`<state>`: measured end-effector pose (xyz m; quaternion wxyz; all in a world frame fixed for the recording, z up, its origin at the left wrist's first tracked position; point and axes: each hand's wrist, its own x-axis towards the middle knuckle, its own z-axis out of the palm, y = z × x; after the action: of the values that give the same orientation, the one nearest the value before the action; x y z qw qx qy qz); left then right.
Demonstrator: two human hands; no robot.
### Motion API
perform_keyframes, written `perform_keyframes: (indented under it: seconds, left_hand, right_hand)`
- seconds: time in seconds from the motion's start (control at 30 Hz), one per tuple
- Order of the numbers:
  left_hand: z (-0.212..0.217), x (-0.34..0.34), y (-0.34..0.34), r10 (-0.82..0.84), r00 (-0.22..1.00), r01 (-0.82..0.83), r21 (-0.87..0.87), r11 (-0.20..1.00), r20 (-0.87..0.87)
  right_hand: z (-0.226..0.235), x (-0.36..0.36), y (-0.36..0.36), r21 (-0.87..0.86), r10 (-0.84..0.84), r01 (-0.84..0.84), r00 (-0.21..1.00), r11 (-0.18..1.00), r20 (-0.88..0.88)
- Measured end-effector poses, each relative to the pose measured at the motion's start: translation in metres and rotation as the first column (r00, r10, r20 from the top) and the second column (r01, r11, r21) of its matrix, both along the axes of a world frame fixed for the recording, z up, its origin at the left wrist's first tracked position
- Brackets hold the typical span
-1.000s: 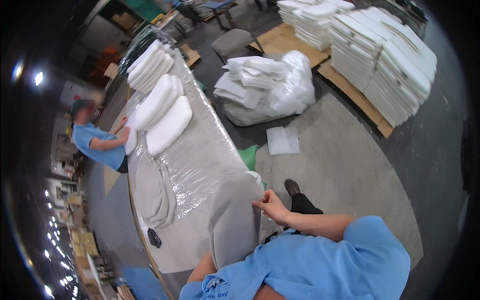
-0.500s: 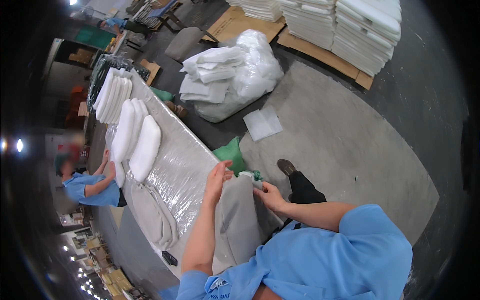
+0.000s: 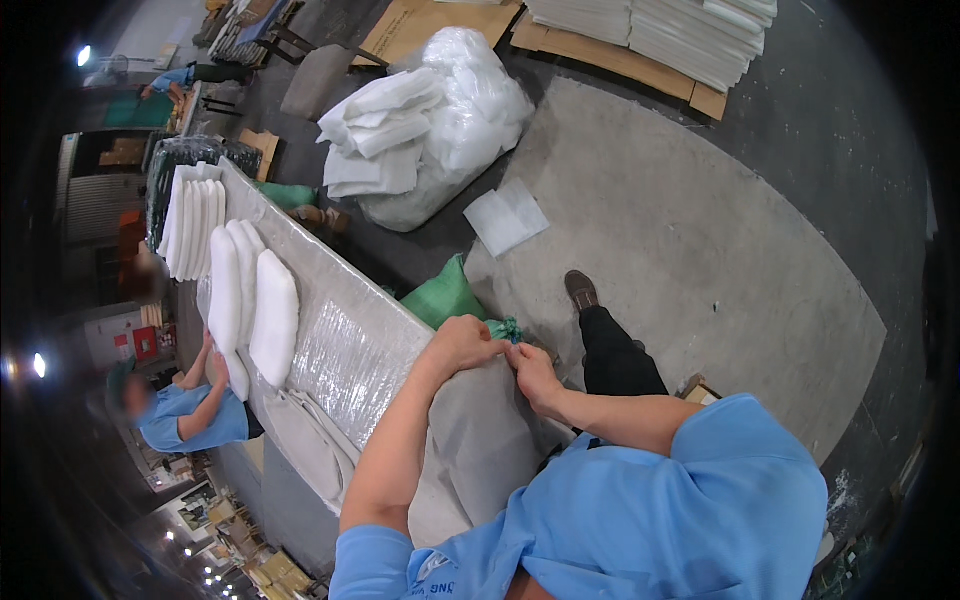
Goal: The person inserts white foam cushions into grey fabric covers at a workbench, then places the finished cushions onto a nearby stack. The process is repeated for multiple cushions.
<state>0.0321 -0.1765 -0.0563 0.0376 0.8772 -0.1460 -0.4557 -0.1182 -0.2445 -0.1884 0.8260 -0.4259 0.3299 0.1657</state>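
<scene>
A grey fabric cover (image 3: 485,425) lies over the near edge of the plastic-wrapped table (image 3: 365,375), close against my body. My left hand (image 3: 463,345) is closed on its far edge, palm down, with the fingertips pointing right. Beside it, my right hand (image 3: 535,378) pinches the same edge, and the fingertips of both hands nearly meet. What lies between the fingers is too small to make out. Just beyond the hands is the tied neck of a green sack (image 3: 447,292). More grey covers (image 3: 310,435) lie flat to the left of my left forearm.
White foam pads (image 3: 273,318) lie along the table, with a stack at its far end. Across the table a co-worker in a blue shirt (image 3: 205,415) touches one. A plastic bag of white padding (image 3: 470,110) and a white sheet (image 3: 507,217) are on the floor. Foam stacks (image 3: 690,40) stand behind.
My left hand has come down from a raised, open pose onto the cover's edge, next to my right hand. The view has shifted, and the cover's edge is now gripped by both hands.
</scene>
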Motion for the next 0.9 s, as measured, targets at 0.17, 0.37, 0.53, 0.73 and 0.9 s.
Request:
perform_keyframes:
  seconds: [0.17,0.37,0.53,0.73,0.9]
  left_hand:
    - [-0.023,0.004,0.01,-0.041,0.999,0.04,-0.033,0.999,-0.009]
    - [-0.059,0.014,0.026,0.126,0.989,-0.129,-0.035,0.991,-0.077]
    - [-0.096,0.007,0.06,0.488,0.81,-0.547,-0.118,0.829,-0.324]
    - [-0.144,-0.013,0.089,0.597,0.708,-0.688,-0.174,0.705,-0.378]
    - [-0.163,-0.019,0.095,0.451,0.861,-0.499,-0.224,0.837,-0.234]
  right_hand:
    - [-0.003,0.015,0.0,0.057,0.002,0.001,0.999,0.998,-0.041]
    - [-0.014,0.023,0.01,-0.128,0.1,-0.113,0.989,0.985,-0.106]
    - [-0.024,0.029,0.019,0.068,-0.021,0.035,0.981,0.997,-0.193]
    - [-0.023,0.041,0.016,-0.003,0.125,-0.135,0.923,0.991,-0.363]
    - [-0.035,0.041,0.015,0.247,0.28,-0.191,0.872,0.95,-0.403]
